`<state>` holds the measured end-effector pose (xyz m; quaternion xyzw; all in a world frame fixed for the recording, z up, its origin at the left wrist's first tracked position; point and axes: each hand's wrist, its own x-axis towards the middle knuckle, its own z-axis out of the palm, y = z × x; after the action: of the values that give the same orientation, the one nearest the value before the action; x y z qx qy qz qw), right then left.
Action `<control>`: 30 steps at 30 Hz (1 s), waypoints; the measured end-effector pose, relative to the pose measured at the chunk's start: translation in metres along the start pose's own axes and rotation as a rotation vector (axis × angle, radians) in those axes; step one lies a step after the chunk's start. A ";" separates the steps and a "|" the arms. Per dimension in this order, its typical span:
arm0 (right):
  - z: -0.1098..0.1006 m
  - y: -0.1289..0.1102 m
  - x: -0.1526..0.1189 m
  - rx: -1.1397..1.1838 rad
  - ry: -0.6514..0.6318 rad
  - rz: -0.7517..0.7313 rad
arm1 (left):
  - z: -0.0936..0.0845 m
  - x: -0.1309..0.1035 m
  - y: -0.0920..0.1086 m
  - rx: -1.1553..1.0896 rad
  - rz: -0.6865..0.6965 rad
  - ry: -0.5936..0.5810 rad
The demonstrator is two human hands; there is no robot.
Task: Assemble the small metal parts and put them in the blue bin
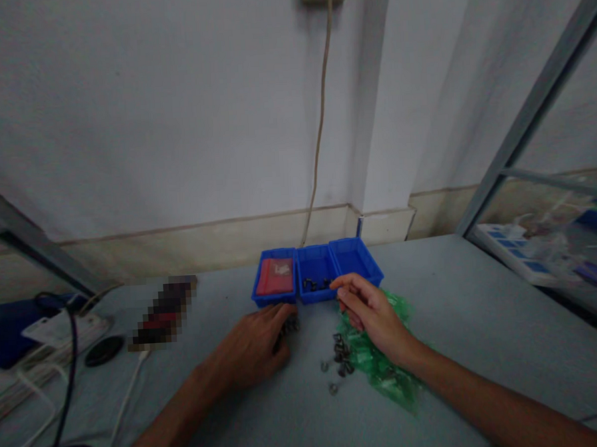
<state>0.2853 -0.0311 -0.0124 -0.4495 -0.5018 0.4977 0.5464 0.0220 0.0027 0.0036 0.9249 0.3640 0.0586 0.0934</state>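
Note:
My left hand point(259, 343) rests on the table in front of the bins, its fingers curled over a few small dark metal screws point(292, 326). My right hand point(370, 311) is raised at the front rim of the middle blue bin point(316, 297), index finger stretched to the left and the other fingers curled in. Whatever those curled fingers hold, if anything, is hidden. Several dark screws lie inside the middle bin. Between my hands, a loose pile of metal screws point(341, 356) lies on the table. Under my right hand and forearm spreads a crumpled green plastic bag point(394, 378).
The left blue bin point(255, 294) holds a red packet point(273, 278); the right blue bin point(355, 257) adjoins the middle one. To the left are a pixelated phone-shaped object point(166, 314), a black round disc point(105, 351) and cables. Metal frame posts stand at both sides.

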 end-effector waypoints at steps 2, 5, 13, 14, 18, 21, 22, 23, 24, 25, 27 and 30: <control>-0.001 0.001 0.000 -0.006 -0.002 0.003 | 0.000 0.000 0.000 -0.006 -0.009 -0.007; -0.001 0.003 0.000 -0.011 -0.005 0.002 | -0.001 0.000 0.000 -0.012 -0.021 -0.013; 0.000 0.003 0.002 0.000 0.010 0.006 | -0.007 -0.002 0.002 -0.056 -0.048 -0.041; 0.001 0.003 0.002 0.005 0.013 0.003 | -0.008 -0.001 0.003 -0.052 -0.052 -0.039; 0.000 0.002 0.002 0.021 0.011 -0.009 | -0.009 -0.001 0.001 -0.045 -0.062 -0.021; 0.000 0.002 0.002 0.012 0.008 -0.018 | -0.011 -0.002 -0.002 -0.041 -0.068 -0.003; 0.000 0.002 0.002 0.010 0.008 -0.017 | -0.012 -0.002 -0.002 -0.038 -0.066 0.005; 0.000 0.002 0.002 0.009 0.009 -0.014 | -0.013 -0.002 -0.002 -0.035 -0.062 0.010; 0.000 0.002 0.002 0.009 0.010 -0.010 | -0.013 -0.003 -0.002 -0.035 -0.056 0.013; 0.000 0.003 0.002 0.007 0.010 -0.006 | -0.013 -0.003 -0.001 -0.038 -0.047 0.016; 0.000 0.003 0.002 0.001 0.011 -0.003 | -0.013 -0.004 0.002 -0.053 -0.021 0.016; 0.000 0.003 0.002 -0.005 0.007 -0.010 | -0.008 -0.003 0.007 -0.070 0.040 0.029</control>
<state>0.2852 -0.0285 -0.0149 -0.4503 -0.5033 0.4920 0.5494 0.0228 -0.0033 0.0125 0.9272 0.3444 0.0865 0.1190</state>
